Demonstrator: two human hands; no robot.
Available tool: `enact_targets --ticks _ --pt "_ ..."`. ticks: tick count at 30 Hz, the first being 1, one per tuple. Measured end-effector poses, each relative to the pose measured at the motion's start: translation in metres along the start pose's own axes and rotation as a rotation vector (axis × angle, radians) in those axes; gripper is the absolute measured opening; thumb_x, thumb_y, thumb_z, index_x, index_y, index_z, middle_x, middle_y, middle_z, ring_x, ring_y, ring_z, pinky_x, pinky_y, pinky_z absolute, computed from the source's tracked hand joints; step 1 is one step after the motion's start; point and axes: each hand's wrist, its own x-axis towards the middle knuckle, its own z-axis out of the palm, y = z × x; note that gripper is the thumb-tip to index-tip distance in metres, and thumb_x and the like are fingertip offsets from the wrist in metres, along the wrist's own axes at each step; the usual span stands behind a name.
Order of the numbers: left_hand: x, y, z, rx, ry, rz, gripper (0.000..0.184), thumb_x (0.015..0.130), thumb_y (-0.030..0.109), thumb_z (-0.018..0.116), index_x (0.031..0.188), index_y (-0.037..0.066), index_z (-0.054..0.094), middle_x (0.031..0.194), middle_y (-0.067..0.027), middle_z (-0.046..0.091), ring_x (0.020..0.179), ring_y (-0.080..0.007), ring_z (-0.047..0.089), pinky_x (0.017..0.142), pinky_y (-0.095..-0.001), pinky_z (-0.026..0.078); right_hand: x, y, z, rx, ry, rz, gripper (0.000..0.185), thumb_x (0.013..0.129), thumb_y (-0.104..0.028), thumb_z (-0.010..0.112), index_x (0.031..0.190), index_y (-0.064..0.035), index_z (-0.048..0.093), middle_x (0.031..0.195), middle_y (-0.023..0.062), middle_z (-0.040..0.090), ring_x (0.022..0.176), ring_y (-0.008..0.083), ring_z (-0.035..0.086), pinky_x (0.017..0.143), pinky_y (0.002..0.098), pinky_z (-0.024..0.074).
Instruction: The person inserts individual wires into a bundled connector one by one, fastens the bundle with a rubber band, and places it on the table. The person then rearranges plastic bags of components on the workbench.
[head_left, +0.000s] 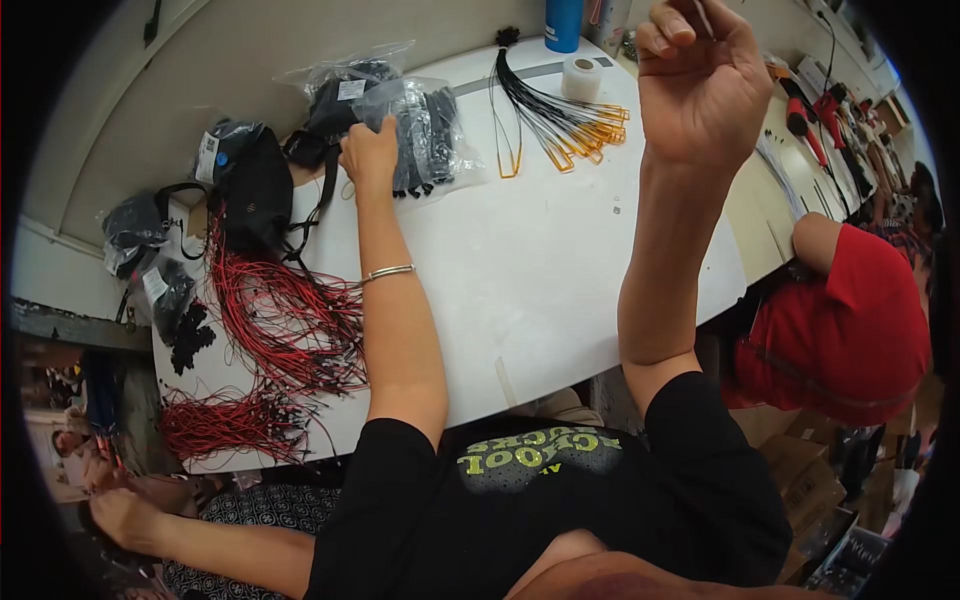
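Note:
My left hand [370,157] reaches over the back left of the white table, at the edge of clear plastic bags [425,130] with black parts in them. Its thumb and index finger are apart, and the other fingertips are partly hidden. A black strap [328,180] hangs close beside it. My right hand [705,85] is raised high at the top right, palm toward the camera and fingers curled. Between its fingertips is a thin whitish strip [704,15], cut off by the frame's top edge.
Red and black wires [285,320] lie in piles on the left, by a black pouch [252,190]. Black cords with orange ends [560,120], a clear tape roll [581,78] and a blue bottle [563,25] stand behind. A person in red [840,330] sits right; another's forearm [220,550] shows lower left.

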Motion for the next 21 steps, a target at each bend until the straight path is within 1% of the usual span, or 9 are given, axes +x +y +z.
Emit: enact_targets --ticks 5,9,10,12,14,16,18,19,21 --pt "-0.016 0.011 0.007 0.000 0.047 -0.008 0.066 0.083 0.049 0.059 0.128 0.001 0.053 0.127 -0.0259 0.053 0.118 -0.0388 0.048 0.098 -0.0473 0.039 0.006 -0.001 -0.013 0.066 0.001 0.188 0.020 0.093 -0.007 0.047 0.108 0.0030 0.057 0.082 0.0104 0.064 0.052 0.0089 0.053 0.043 0.0195 0.0393" --pt "-0.035 0.035 0.005 -0.061 0.150 0.090 0.069 0.081 0.048 0.063 0.136 0.008 0.048 0.145 -0.0235 0.035 0.131 -0.0406 0.033 0.103 -0.0558 0.031 0.027 0.019 -0.067 0.286 -0.073 -0.063 0.018 0.093 -0.009 0.048 0.103 0.0019 0.059 0.081 0.0097 0.064 0.055 0.0090 0.055 0.045 0.0192 0.0407" --pt "-0.038 0.041 0.008 -0.062 0.141 0.096 0.069 0.081 0.048 0.063 0.136 0.008 0.048 0.145 -0.0235 0.035 0.131 -0.0406 0.033 0.103 -0.0558 0.031 0.037 0.022 -0.078 0.228 -0.125 -0.049 0.017 0.093 -0.011 0.050 0.101 0.0005 0.060 0.081 0.0089 0.065 0.056 0.0092 0.055 0.047 0.0197 0.0419" --pt "-0.045 0.052 0.015 0.034 0.043 0.291 0.070 0.080 0.047 0.065 0.137 0.010 0.047 0.149 -0.0205 0.030 0.135 -0.0409 0.026 0.104 -0.0610 0.025 0.041 0.026 -0.091 0.163 -0.171 -0.037 0.017 0.092 -0.013 0.052 0.098 -0.0008 0.061 0.081 0.0080 0.065 0.057 0.0093 0.055 0.048 0.0202 0.0430" --pt "-0.051 0.058 0.020 0.123 -0.050 0.482 0.071 0.079 0.046 0.067 0.138 0.013 0.047 0.153 -0.0175 0.025 0.139 -0.0412 0.019 0.104 -0.0662 0.019 0.038 0.035 -0.095 -0.945 0.036 -0.076 0.020 0.090 -0.020 0.058 0.100 -0.0032 0.064 0.085 0.0083 0.067 0.063 0.0128 0.059 0.056 0.0230 0.0484" --pt "-0.053 0.052 0.028 0.167 -0.064 0.472 0.072 0.079 0.046 0.068 0.139 0.014 0.047 0.154 -0.0165 0.025 0.140 -0.0411 0.017 0.104 -0.0674 0.017 0.023 0.046 -0.075 -1.556 -0.061 0.241 0.050 0.085 -0.043 0.065 0.114 -0.0020 0.062 0.106 0.0151 0.065 0.080 0.0202 0.061 0.066 0.0278 0.0514" --pt "-0.052 0.045 0.041 0.264 -0.089 0.463 0.073 0.078 0.046 0.069 0.139 0.016 0.046 0.155 -0.0144 0.024 0.142 -0.0410 0.013 0.104 -0.0696 0.013 0.010 0.105 -0.131 -2.052 -0.243 -0.050 0.065 0.080 -0.052 0.067 0.121 -0.0024 0.059 0.113 0.0199 0.063 0.094 0.0265 0.062 0.078 0.0306 0.0505" --pt "-0.051 0.046 0.046 0.312 -0.102 0.465 0.073 0.077 0.046 0.070 0.140 0.017 0.046 0.155 -0.0134 0.024 0.143 -0.0409 0.011 0.104 -0.0708 0.012 0.005 0.126 -0.154 -2.235 -0.379 0.113 0.078 0.075 -0.057 0.067 0.130 -0.0026 0.054 0.127 0.0232 0.055 0.116 0.0319 0.055 0.093 0.0366 0.0446" --pt "-0.049 0.047 0.048 0.323 -0.119 0.466 0.074 0.077 0.048 0.069 0.141 0.019 0.045 0.156 -0.0124 0.023 0.143 -0.0398 0.010 0.104 -0.0702 0.011 -0.024 0.140 -0.169 -2.300 -0.403 0.143 0.080 0.070 -0.053 0.072 0.128 -0.0005 0.052 0.133 0.0249 0.048 0.129 0.0381 0.040 0.104 0.0481 0.0324"
